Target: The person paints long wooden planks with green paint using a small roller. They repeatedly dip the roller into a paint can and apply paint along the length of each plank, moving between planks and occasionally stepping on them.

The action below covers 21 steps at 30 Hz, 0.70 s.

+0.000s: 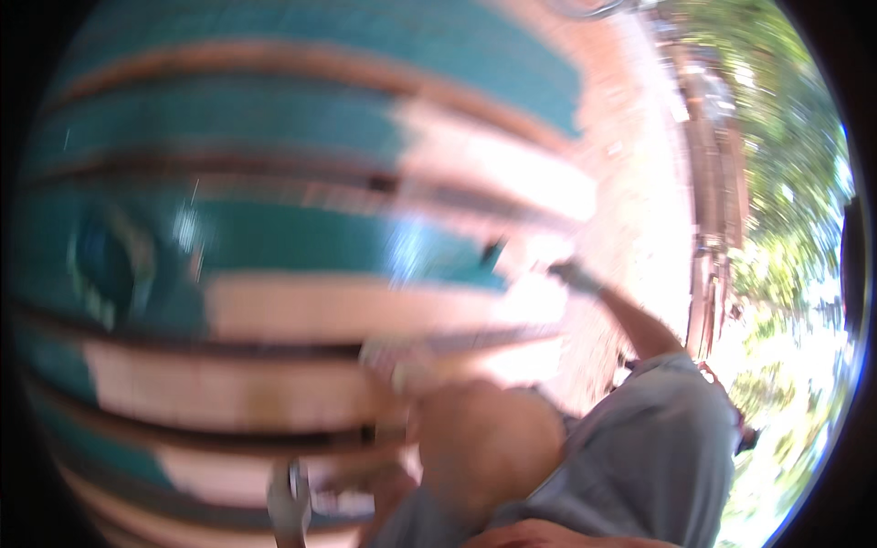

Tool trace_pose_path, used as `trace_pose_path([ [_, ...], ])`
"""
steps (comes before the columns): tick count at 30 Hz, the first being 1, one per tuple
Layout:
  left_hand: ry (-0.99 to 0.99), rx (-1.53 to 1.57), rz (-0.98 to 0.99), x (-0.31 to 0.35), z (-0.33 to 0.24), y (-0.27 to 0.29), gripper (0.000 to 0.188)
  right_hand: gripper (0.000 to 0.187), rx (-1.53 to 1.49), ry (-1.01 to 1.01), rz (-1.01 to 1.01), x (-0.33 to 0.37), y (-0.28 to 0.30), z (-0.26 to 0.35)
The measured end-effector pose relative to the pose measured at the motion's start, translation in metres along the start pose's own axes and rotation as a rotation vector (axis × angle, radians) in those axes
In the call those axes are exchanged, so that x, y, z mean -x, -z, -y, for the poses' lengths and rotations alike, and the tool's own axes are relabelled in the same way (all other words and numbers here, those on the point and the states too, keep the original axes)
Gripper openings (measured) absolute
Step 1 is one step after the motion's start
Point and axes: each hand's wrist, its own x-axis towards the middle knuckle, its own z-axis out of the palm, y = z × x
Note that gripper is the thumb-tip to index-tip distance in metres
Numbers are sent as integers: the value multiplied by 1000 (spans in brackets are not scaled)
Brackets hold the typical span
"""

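Motion smears the whole view. A bare forearm below a grey sleeve reaches toward the boards, and my right hand [571, 272] at its end looks closed. Just left of it, a small dark green thing [493, 252], perhaps a brush tip, lies where the teal paint ends; I cannot make out what joins them. Long wooden boards [283, 306] are partly coated teal, partly bare. A round container [110, 265] with dark teal inside rests on the painted part. Below is a bent bare knee [493, 429]. My left hand cannot be picked out.
Dark gaps [274, 347] run between the boards. A pale object with a silvery band [290, 489] stands at the lower left, too blurred to name. Sunlit ground [630, 173] borders the boards on the right, with green foliage [786, 119] beyond.
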Motion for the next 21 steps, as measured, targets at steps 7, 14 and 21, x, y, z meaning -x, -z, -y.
trace_pose_path([
  [7,82,-191,74,34,44,-14,46,47,-96,215,133,40,-51,166],
  [14,26,-83,-8,15,13,-6,29,27,-22,944,130,-41,-146,343],
  [21,102,-265,-174,34,23,4,30,36,-103,751,18,-18,-147,491],
])
